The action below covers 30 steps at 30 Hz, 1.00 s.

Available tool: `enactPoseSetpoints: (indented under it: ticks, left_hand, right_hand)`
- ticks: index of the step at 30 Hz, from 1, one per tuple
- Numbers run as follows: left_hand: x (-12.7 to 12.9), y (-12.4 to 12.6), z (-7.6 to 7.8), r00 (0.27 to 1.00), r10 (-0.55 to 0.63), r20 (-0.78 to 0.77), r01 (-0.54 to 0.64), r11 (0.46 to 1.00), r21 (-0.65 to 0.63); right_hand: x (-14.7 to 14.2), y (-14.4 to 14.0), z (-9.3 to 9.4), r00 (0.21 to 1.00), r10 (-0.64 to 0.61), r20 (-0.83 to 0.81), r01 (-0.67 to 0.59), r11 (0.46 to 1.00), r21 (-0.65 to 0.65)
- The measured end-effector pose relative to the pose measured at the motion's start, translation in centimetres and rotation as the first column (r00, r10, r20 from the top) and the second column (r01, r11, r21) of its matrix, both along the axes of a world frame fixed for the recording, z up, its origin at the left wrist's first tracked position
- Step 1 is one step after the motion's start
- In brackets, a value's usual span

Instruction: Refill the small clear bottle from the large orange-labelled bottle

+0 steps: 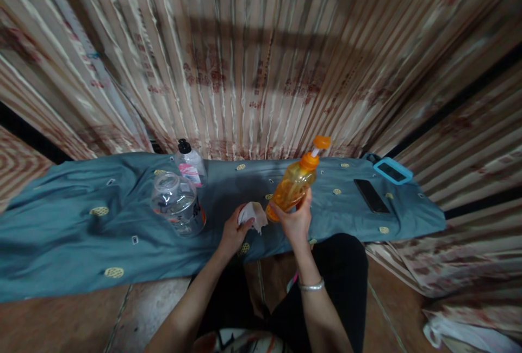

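Left hand (233, 231) pinching crumpled white tissue (253, 215); right hand (297, 223) wrapped round tilted amber plastic bottle (289, 185) with orange pump (322, 142). Clear plastic jar (181, 209) left, flat black phone (371, 196) right.

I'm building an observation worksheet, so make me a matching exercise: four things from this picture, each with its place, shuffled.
Things
1. Orange pump bottle
2. White tissue
3. Pink-labelled bottle
4. Black phone

Places
A. On the cloth, just behind the clear container
B. Flat on the cloth, to the right of both hands
C. Tilted, in the right hand
D. In the left hand

Pairs: 1-C, 2-D, 3-A, 4-B
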<state>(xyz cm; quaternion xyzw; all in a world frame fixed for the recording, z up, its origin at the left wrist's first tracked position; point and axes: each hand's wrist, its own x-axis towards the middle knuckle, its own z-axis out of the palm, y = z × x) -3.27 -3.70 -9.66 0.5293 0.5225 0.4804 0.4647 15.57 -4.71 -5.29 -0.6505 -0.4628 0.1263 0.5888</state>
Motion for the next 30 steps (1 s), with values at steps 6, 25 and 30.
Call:
enactPoseSetpoints:
  ticks: [6,25,30]
  left_hand:
    - [-2.0,1.1,-1.5,0.974,0.051,-0.222,-0.026,0.993,0.115]
    - [-2.5,0.7,-1.8,0.957,-0.02,-0.291,0.037,0.998,0.053]
    - [-2.6,0.7,-1.8,0.96,-0.024,-0.277,0.042,0.997,0.059]
  right_hand:
    - [0.4,1.8,-2.5,0.997,-0.056,0.049,0.057,0.998,-0.012]
    - [1.6,0.1,-4.5,0.991,0.128,-0.037,-0.133,0.951,-0.278]
    - [2.7,4.2,-3.6,0.998,0.067,-0.003,-0.064,0.937,-0.344]
